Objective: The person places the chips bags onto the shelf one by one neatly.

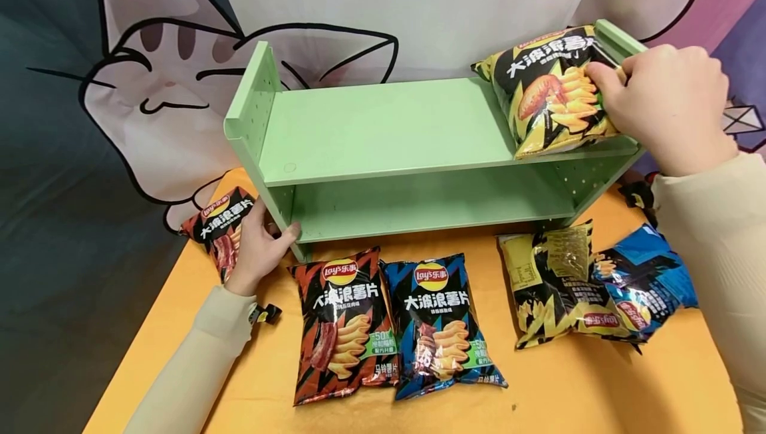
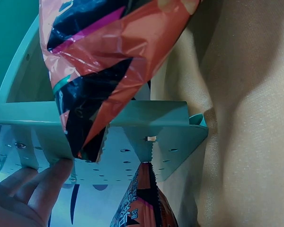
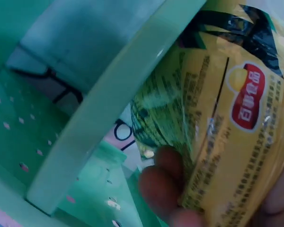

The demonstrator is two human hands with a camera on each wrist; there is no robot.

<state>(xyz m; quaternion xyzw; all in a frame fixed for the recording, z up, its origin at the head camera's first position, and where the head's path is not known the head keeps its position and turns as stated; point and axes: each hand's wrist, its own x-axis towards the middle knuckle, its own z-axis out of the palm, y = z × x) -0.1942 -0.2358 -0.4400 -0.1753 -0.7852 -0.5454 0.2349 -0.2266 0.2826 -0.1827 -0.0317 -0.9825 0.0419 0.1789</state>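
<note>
My right grip [image 1: 670,105] pinches the yellow-and-black Lay's chip bag [image 1: 553,98], thumb in front and fingers behind, I think to keep it leaning up. The bag is at the right end of the top shelf [image 1: 383,135], its bottom near the front edge. My left grip [image 1: 260,248] holds the green rack [image 1: 248,145] by its left side, maybe so it won't slide. The right-wrist view is blurry, so I can't tell if the bag touches the end wall [image 1: 619,38]. There's lots of open room to its left.
</note>
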